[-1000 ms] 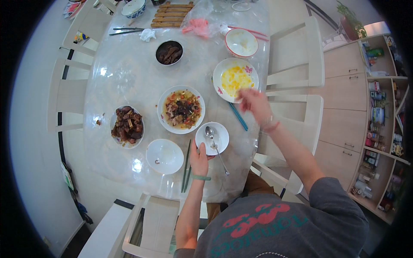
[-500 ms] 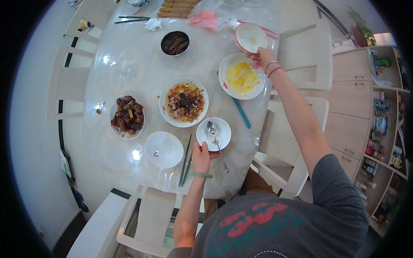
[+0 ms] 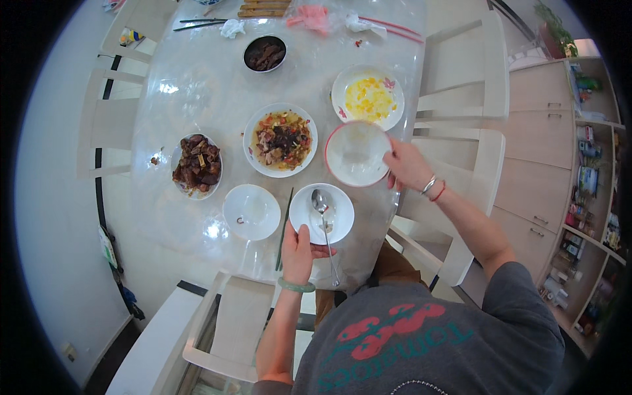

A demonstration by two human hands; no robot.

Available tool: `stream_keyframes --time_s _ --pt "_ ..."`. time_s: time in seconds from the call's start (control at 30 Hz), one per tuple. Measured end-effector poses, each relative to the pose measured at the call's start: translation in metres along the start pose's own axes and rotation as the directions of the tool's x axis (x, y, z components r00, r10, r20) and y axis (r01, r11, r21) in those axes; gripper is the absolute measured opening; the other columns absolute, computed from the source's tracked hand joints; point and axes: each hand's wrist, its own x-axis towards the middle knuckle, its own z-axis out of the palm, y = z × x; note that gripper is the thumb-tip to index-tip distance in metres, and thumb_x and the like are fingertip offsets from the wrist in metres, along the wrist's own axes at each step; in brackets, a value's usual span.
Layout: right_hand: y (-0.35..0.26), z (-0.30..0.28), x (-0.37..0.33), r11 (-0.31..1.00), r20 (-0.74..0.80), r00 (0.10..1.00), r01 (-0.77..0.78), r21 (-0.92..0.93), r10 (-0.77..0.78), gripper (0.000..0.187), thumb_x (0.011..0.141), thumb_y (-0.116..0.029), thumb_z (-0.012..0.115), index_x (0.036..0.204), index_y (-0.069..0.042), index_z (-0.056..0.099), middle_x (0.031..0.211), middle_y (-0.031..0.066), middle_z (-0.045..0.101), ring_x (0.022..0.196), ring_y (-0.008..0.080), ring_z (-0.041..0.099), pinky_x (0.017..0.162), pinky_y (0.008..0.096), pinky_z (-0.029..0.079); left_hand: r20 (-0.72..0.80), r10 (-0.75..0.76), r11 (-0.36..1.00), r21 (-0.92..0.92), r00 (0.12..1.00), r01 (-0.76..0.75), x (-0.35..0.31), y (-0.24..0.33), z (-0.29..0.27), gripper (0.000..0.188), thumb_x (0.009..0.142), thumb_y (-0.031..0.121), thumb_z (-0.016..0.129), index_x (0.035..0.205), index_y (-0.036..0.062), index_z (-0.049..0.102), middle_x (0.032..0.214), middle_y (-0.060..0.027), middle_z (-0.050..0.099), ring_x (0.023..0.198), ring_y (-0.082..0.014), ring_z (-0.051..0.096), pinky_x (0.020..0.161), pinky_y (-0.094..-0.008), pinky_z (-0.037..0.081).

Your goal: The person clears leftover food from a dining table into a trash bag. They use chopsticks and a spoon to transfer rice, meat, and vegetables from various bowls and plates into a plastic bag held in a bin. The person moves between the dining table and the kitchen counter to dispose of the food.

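Note:
My left hand (image 3: pixel 301 251) grips the near rim of a white bowl (image 3: pixel 339 227) with a metal spoon (image 3: pixel 322 209) leaning in it, the handle sticking out over the near rim. My right hand (image 3: pixel 408 163) holds a red-rimmed white bowl (image 3: pixel 355 153) by its right edge, tipped so its inside shows, a little beyond and right of the other bowl. Behind it lies a white plate (image 3: pixel 336 108) with yellow food remains. Left of my left hand are a dark green chopstick (image 3: pixel 284 238) and another white bowl (image 3: pixel 250 227) with a small brown scrap inside.
A plate of soupy mixed food (image 3: pixel 283 139) sits mid-table, dark braised meat (image 3: pixel 197 164) to its left, and a bowl of dark strips (image 3: pixel 266 54) farther back. Red chopsticks (image 3: pixel 392 28), crumpled tissue (image 3: pixel 232 28) and a wooden slatted mat (image 3: pixel 263 9) lie at the far end. Chairs (image 3: pixel 461 72) flank the table.
My right hand has brought the red-rimmed bowl nearer, from behind the yellow-stained plate to in front of it. The left hand's bowl is slightly higher and still held.

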Motion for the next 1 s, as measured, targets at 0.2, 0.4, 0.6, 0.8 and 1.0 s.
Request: stream_keyframes --time_s 0.2,0.4,0.6,0.8,1.0 --pt "0.04 0.054 -0.011 0.997 0.159 0.985 -0.052 -0.06 0.061 0.031 0.088 -0.008 0.039 0.115 0.006 0.047 0.062 0.0128 0.06 0.044 0.0192 0.062 0.038 0.0309 0.05 0.024 0.023 0.999 0.041 0.999 -0.024 -0.005 -0.013 -0.002 0.033 0.099 0.013 0.029 0.129 0.0027 0.032 0.096 -0.0171 0.061 0.059 -0.0233 0.065 0.052 -0.0302 0.058" --pt "0.05 0.078 -0.016 0.998 0.202 0.979 -0.049 0.05 0.038 0.032 0.094 -0.016 0.041 0.117 0.006 0.045 0.066 0.0138 0.062 0.046 0.0195 0.062 0.037 0.0303 0.05 0.01 0.076 0.987 0.138 0.997 -0.076 0.019 -0.036 -0.007 0.045 0.098 0.011 0.029 0.142 0.0081 0.022 0.095 -0.0153 0.061 0.057 -0.0216 0.064 0.053 -0.0324 0.059" --pt "0.041 0.078 -0.037 0.961 0.1 0.992 -0.1 0.257 0.077 0.045 0.097 -0.034 0.046 0.12 0.004 0.046 0.076 0.0146 0.064 0.049 0.0189 0.063 0.038 0.0268 0.049 -0.037 0.16 0.951 0.275 0.986 -0.144 0.033 -0.024 -0.002 0.048 0.097 0.009 0.031 0.145 0.0121 0.021 0.086 -0.0137 0.061 0.049 -0.0187 0.061 0.045 -0.0307 0.055" --pt "0.067 0.102 -0.061 0.869 0.363 0.904 -0.357 0.343 0.228 0.054 0.096 -0.044 0.044 0.117 0.005 0.05 0.082 0.0157 0.066 0.064 0.0204 0.067 0.053 0.0304 0.055 -0.095 0.186 0.832 0.544 0.978 -0.105 0.037 -0.019 0.003 0.051 0.095 0.011 0.04 0.143 0.0029 0.024 0.057 -0.0089 0.057 0.041 -0.0198 0.055 0.04 -0.0338 0.045" --pt "0.057 0.119 -0.062 0.751 0.576 0.799 -0.485 0.448 0.172 0.046 0.096 -0.039 0.047 0.113 0.004 0.053 0.077 0.0094 0.065 0.069 0.0183 0.066 0.058 0.032 0.055 -0.078 0.218 0.803 0.58 0.973 -0.134 0.048 -0.032 -0.005 0.049 0.095 0.017 0.047 0.139 0.0023 0.033 0.055 -0.008 0.057 0.043 -0.0183 0.055 0.04 -0.0334 0.044"
